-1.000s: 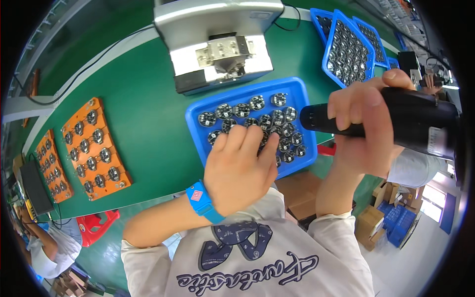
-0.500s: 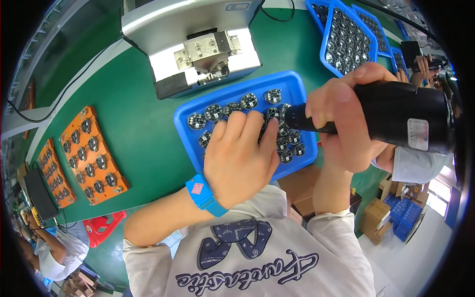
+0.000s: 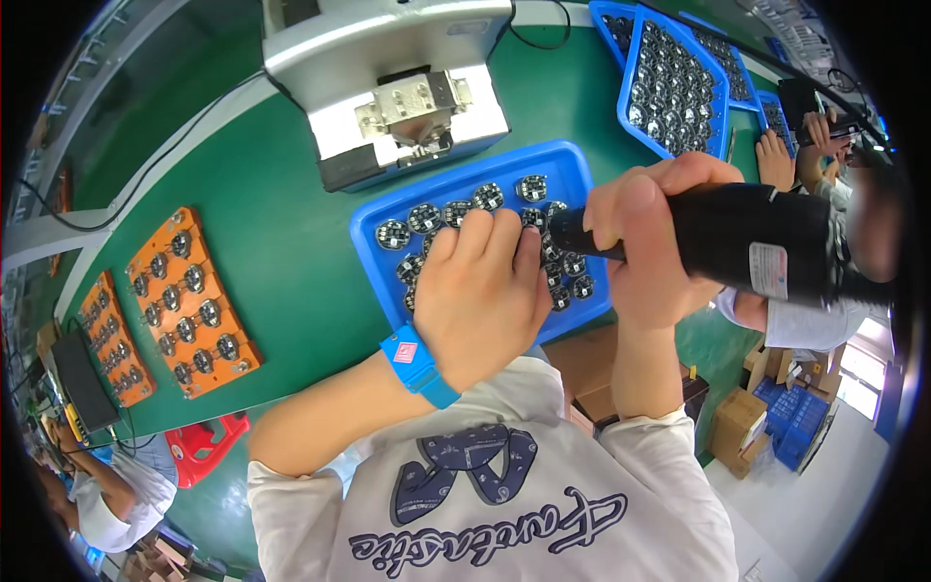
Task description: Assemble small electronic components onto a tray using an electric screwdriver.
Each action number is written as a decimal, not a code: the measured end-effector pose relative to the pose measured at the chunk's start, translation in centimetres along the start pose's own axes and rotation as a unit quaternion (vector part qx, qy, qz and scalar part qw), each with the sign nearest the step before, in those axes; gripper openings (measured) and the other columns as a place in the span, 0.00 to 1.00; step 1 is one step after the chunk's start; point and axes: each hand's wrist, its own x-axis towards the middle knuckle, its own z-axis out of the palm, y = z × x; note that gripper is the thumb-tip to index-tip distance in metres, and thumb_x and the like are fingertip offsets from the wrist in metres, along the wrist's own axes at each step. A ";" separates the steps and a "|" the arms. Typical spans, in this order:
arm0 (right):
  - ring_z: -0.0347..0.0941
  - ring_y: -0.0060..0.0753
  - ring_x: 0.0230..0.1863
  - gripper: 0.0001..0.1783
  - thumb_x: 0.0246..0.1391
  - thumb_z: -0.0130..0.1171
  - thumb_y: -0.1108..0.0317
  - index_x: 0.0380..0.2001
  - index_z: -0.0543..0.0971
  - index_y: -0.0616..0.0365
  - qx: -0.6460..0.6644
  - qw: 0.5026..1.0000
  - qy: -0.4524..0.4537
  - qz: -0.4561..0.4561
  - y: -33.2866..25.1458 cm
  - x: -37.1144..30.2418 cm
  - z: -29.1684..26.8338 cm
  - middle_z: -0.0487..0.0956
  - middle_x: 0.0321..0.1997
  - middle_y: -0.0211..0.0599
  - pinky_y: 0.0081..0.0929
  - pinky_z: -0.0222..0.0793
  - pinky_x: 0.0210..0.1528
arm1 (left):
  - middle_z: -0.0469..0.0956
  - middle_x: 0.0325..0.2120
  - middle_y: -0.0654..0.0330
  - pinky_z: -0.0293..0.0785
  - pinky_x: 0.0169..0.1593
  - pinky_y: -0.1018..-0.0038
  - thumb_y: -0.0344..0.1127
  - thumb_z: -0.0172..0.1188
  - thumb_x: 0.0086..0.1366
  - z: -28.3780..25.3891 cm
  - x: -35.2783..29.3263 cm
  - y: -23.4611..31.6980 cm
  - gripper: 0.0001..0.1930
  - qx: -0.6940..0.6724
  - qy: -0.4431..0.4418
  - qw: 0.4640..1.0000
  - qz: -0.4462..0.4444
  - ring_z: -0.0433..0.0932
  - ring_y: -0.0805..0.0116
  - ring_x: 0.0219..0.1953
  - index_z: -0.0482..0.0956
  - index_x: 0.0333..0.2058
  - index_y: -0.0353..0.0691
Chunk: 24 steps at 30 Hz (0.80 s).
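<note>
My left hand (image 3: pixel 482 286), a blue band on its wrist, reaches into a blue tray (image 3: pixel 378 276) of small round circuit-board parts. Its fingers are bent and its thumb is drawn in beside a round circuit-board part (image 3: pixel 532 217), which it appears to steady; the grip itself is partly hidden. My right hand (image 3: pixel 655 242) is wrapped around a black electric screwdriver (image 3: pixel 727 233), held almost level. The tool's narrow tip points left, close to that part; whether they touch I cannot tell.
Beyond the tray stands a silver metal machine (image 3: pixel 407 126). Orange fixture boards (image 3: pixel 199 320) carrying round parts lie at the left on the green table (image 3: pixel 281 252). More blue trays (image 3: pixel 722 107) of parts sit at the far right. Other people work at both sides.
The view has shifted slightly. The screwdriver and my right hand sit a little lower and further left in the picture. My left hand stays bent over the same area of the tray.
</note>
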 end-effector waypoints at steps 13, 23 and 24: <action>0.77 0.20 0.25 0.14 0.51 0.66 0.86 0.39 0.79 0.61 0.157 0.987 -0.014 0.032 -4.4 10.1 11.8 0.79 0.25 0.26 0.22 0.72 0.28 | 0.71 0.30 0.58 0.67 0.35 0.62 0.32 0.67 0.52 -1.3 -1.3 0.6 0.19 -0.096 0.082 0.992 0.002 0.70 0.57 0.35 0.88 0.44 0.37; 0.66 0.32 0.19 0.18 0.57 0.53 0.76 0.51 0.71 0.70 0.242 0.969 -0.049 0.008 -3.7 6.9 0.7 0.69 0.24 0.38 0.33 0.67 0.26 | 0.72 0.35 0.56 0.66 0.39 0.63 0.35 0.67 0.53 -1.6 -1.5 0.4 0.21 -0.078 0.019 0.997 0.011 0.71 0.57 0.40 0.86 0.45 0.31; 0.66 0.32 0.19 0.18 0.57 0.53 0.76 0.51 0.71 0.70 0.245 0.968 -0.050 0.010 -3.1 6.4 0.3 0.69 0.24 0.38 0.33 0.67 0.26 | 0.72 0.35 0.56 0.66 0.39 0.63 0.35 0.67 0.53 -1.5 -1.5 0.1 0.21 -0.077 0.017 0.997 0.008 0.71 0.57 0.40 0.86 0.45 0.31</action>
